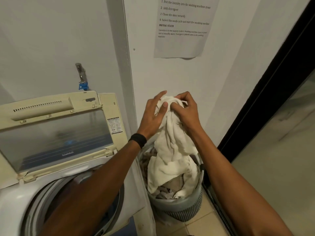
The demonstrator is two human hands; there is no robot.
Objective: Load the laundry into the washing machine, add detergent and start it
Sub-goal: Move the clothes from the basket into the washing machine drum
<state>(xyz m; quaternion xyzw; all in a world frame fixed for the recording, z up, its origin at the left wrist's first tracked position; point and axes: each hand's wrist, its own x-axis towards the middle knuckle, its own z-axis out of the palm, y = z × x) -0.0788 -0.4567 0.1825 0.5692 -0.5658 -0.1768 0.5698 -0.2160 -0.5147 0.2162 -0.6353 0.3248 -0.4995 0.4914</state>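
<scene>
Both hands are raised together at chest height in front of the wall. The left hand [153,114] wraps the top of a white cloth [172,150], its thumb pressed across the bunched fabric. The right hand [185,111] touches the left at the same bunch, fingers curled tightly into the cloth. The cloth hangs straight down from the two hands, and its lower folds rest in the laundry basket [180,203], which stands on the floor tiles [201,225] directly below the hands. More laundry [163,195] lies in the basket under the cloth; the separate pieces cannot be told apart. A black wristband [138,140] sits on the left wrist. The washing machine [13,201] stands to the left of the hands and lower, just beside the basket. Its lid [56,133] is raised and leans back toward the wall, and the left forearm crosses above the open drum [42,201]. The contents of the drum are blurred and cannot be identified. A tap [81,74] with a blue fitting is fixed to the wall above the lid, up and to the left of the hands. A printed sheet [180,41] listing numbered steps is stuck to the wall right above the hands. A dark door frame [272,92] runs down to the right of the right arm.
</scene>
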